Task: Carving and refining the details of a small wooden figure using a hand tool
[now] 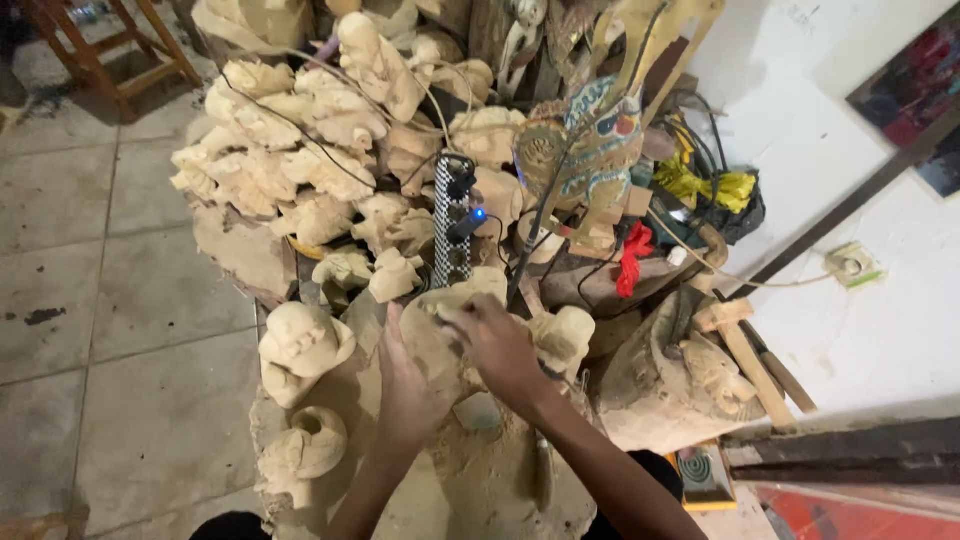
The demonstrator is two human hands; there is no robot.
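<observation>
Both hands are gripping one pale wooden carving (450, 335) at the centre of a dusty work block (500, 480). The left hand (410, 385) is wrapping its fingers round the near left side; the right hand (500, 345) is pressing down over the top, fingers curled on the wood. The carving's front and underside are lying hidden beneath the palms. Two unpainted figures (300, 345) are sitting just left of the block. Behind, a heap of similar carvings (310, 150) is too tangled to count. One checkered power strip (453, 220) is standing upright among them. One painted figure (590, 150) is rising at the back, its top cut off.
</observation>
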